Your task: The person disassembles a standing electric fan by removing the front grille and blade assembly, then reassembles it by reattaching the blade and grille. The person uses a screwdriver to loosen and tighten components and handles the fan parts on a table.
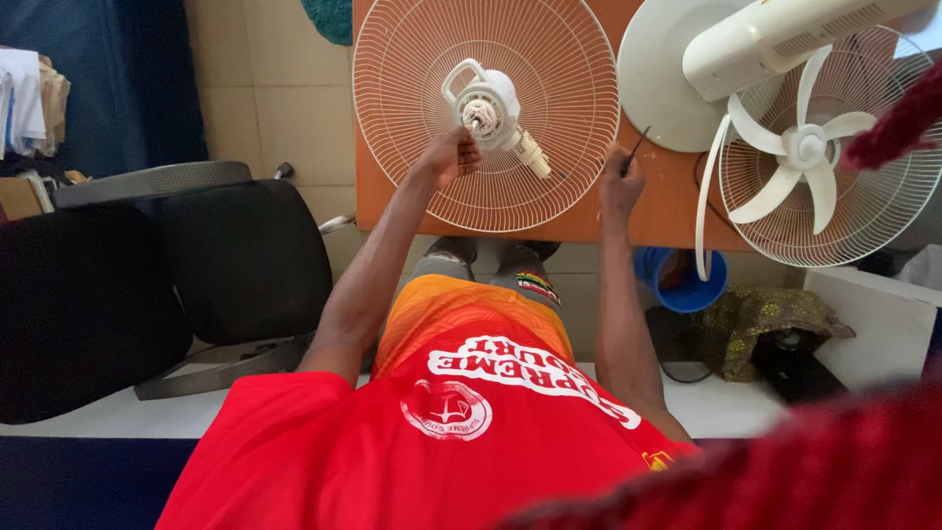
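Pale beige floor tiles (285,108) run under an orange wooden tabletop (677,211), with two black chairs (245,255) at one side, a dark blue curtain (118,79) behind them, a blue bucket (687,285) underneath, and even daylight throughout.

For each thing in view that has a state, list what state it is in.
Left hand: closed on the motor unit.
Motor unit: bare, no blades, resting on the rear grille.
Rear grille: lying flat on the orange table.
Right hand: closed on a thin dark tool, raised off the table.
Second fan: blades on, lying on its side.
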